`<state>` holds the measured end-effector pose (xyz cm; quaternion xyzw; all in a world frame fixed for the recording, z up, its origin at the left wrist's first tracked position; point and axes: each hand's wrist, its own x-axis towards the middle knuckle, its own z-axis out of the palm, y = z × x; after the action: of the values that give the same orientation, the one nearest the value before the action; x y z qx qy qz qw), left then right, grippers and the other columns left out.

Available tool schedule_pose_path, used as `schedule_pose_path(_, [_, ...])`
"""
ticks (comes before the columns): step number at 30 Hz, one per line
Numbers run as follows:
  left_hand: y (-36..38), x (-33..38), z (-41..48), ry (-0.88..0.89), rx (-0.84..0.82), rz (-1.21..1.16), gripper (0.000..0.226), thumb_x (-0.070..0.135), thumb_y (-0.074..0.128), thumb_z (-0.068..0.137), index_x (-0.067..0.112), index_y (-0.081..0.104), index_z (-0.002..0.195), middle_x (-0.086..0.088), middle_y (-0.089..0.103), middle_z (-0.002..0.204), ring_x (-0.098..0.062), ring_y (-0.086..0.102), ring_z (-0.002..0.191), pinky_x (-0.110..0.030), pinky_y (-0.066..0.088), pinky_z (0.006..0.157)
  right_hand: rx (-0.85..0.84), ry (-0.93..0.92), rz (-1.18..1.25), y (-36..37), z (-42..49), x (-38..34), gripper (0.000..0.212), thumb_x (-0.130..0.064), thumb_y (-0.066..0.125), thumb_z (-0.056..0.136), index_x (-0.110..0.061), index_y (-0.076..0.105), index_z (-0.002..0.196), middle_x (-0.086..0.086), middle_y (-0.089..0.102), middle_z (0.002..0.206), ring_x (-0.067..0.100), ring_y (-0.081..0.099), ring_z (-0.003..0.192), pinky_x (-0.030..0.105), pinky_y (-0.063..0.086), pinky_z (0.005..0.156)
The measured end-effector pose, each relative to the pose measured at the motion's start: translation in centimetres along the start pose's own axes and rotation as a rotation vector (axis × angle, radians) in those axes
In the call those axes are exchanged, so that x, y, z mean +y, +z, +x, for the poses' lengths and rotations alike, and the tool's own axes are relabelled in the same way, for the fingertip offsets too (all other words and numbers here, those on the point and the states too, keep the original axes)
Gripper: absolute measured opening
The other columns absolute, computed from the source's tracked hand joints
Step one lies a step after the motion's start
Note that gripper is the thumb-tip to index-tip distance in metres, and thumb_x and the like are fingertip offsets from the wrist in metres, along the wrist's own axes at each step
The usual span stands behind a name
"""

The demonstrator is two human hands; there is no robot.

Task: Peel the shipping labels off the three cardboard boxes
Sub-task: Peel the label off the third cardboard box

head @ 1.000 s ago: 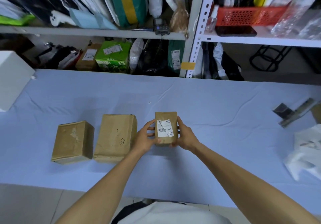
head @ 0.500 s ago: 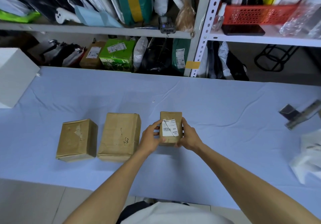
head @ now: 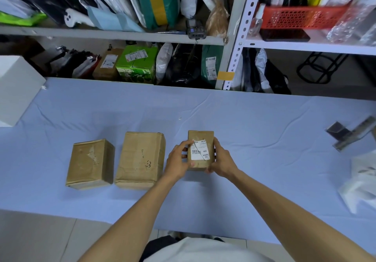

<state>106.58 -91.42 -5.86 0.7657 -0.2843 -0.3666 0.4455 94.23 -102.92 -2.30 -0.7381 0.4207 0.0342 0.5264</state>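
Observation:
Three brown cardboard boxes stand in a row on the blue-covered table [head: 254, 123]. The small right box [head: 200, 136] carries a white shipping label [head: 199, 152] with a barcode and a tear across it. My left hand [head: 178, 159] grips this box's left side, thumb at the label's upper left corner. My right hand [head: 220, 160] holds its right side. The middle box [head: 140, 158] shows only handwriting on top. On the left box [head: 90, 163] I see pale label residue and no label.
A white block [head: 16, 86] sits at the table's far left. Crumpled white bags [head: 364, 184] and a dark metal piece [head: 345, 133] lie at the right edge. Shelves [head: 114, 36] packed with parcels rise behind the table.
The small box stays held in both hands. My left thumb has shifted up to the label's top left corner. The view has drifted slightly.

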Motion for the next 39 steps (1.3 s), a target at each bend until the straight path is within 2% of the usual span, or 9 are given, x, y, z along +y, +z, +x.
schedule_pose_path(9, [0.2, 0.0, -0.1, -0.008, 0.025, -0.031, 0.074, -0.01, 0.07, 0.075, 0.027, 0.047, 0.134, -0.003, 0.052, 0.127, -0.018, 0.058, 0.107, -0.023, 0.054, 0.077, 0.004, -0.017, -0.021, 0.0, -0.2, 0.0, 0.096, 0.011, 0.071, 0.064, -0.019, 0.025, 0.143, 0.007, 0.06, 0.111, 0.027, 0.061, 0.096, 0.036, 0.056, 0.067])
schedule_pose_path(14, [0.1, 0.2, 0.1, -0.03, 0.032, -0.046, 0.071, -0.016, 0.07, 0.07, 0.022, 0.052, 0.128, -0.007, 0.052, 0.126, -0.024, 0.059, 0.106, -0.035, 0.058, 0.08, 0.012, -0.012, 0.001, 0.2, -0.3, -0.1, 0.097, 0.008, 0.07, 0.067, -0.022, 0.021, 0.145, 0.005, 0.059, 0.108, 0.026, 0.061, 0.091, 0.036, 0.056, 0.061])
schedule_pose_path(20, [0.3, 0.3, -0.2, -0.027, 0.064, 0.061, 0.047, -0.01, 0.071, 0.073, 0.029, 0.052, 0.092, 0.001, 0.051, 0.118, -0.018, 0.061, 0.101, -0.016, 0.054, 0.061, 0.005, -0.031, -0.024, 0.1, -0.4, 0.0, 0.097, 0.011, 0.07, 0.063, -0.021, 0.025, 0.142, 0.002, 0.06, 0.106, 0.023, 0.061, 0.091, 0.034, 0.056, 0.066])
schedule_pose_path(25, [-0.2, 0.4, 0.2, -0.057, 0.043, -0.106, 0.062, -0.013, 0.076, 0.066, 0.022, 0.048, 0.11, -0.003, 0.058, 0.115, -0.023, 0.064, 0.099, -0.033, 0.059, 0.072, 0.003, -0.027, -0.007, 0.1, -0.4, -0.2, 0.096, 0.008, 0.07, 0.068, -0.022, 0.022, 0.144, 0.001, 0.057, 0.104, 0.026, 0.06, 0.091, 0.034, 0.055, 0.061])
schedule_pose_path(27, [-0.5, 0.6, 0.4, -0.037, 0.066, -0.083, 0.054, -0.009, 0.075, 0.07, 0.02, 0.052, 0.109, -0.004, 0.061, 0.115, -0.021, 0.063, 0.102, -0.036, 0.058, 0.077, 0.017, -0.024, 0.028, 0.1, -0.4, -0.1, 0.088, 0.005, 0.068, 0.073, -0.023, 0.024, 0.143, -0.003, 0.056, 0.099, 0.029, 0.061, 0.089, 0.037, 0.056, 0.061])
schedule_pose_path(31, [-0.6, 1.3, 1.2, -0.015, 0.154, -0.071, 0.026, 0.002, 0.072, 0.08, 0.015, 0.059, 0.099, -0.006, 0.061, 0.111, -0.021, 0.063, 0.1, -0.025, 0.054, 0.078, 0.032, -0.033, 0.005, 0.5, -0.3, 0.1, 0.081, 0.009, 0.066, 0.073, -0.019, 0.03, 0.14, -0.004, 0.057, 0.097, 0.015, 0.058, 0.08, 0.02, 0.05, 0.055])
schedule_pose_path(34, [-0.4, 2.0, 1.9, -0.008, 0.207, -0.039, 0.015, 0.004, 0.072, 0.082, 0.011, 0.062, 0.091, -0.011, 0.057, 0.11, -0.025, 0.065, 0.095, -0.032, 0.056, 0.083, 0.05, -0.015, 0.005, 0.7, -0.1, 0.6, 0.063, 0.006, 0.06, 0.08, -0.016, 0.04, 0.135, -0.007, 0.06, 0.088, 0.005, 0.059, 0.067, 0.016, 0.047, 0.049])
schedule_pose_path(37, [0.1, 2.2, 2.2, 0.005, 0.234, 0.015, 0.009, 0.005, 0.069, 0.084, 0.006, 0.064, 0.092, -0.01, 0.057, 0.107, -0.025, 0.066, 0.093, -0.036, 0.056, 0.085, 0.028, -0.03, -0.011, 0.8, -0.2, 0.5, 0.085, 0.009, 0.065, 0.07, -0.022, 0.029, 0.14, -0.006, 0.057, 0.09, 0.011, 0.057, 0.073, 0.02, 0.047, 0.046])
schedule_pose_path(39, [0.4, 2.1, 2.3, 0.017, 0.249, 0.056, 0.006, 0.006, 0.067, 0.087, 0.006, 0.065, 0.092, -0.007, 0.058, 0.104, -0.024, 0.065, 0.093, -0.038, 0.055, 0.085, 0.039, -0.029, 0.022, 0.8, -0.2, 0.7, 0.078, 0.005, 0.063, 0.077, -0.021, 0.028, 0.142, -0.005, 0.058, 0.09, 0.008, 0.055, 0.069, 0.018, 0.045, 0.044])
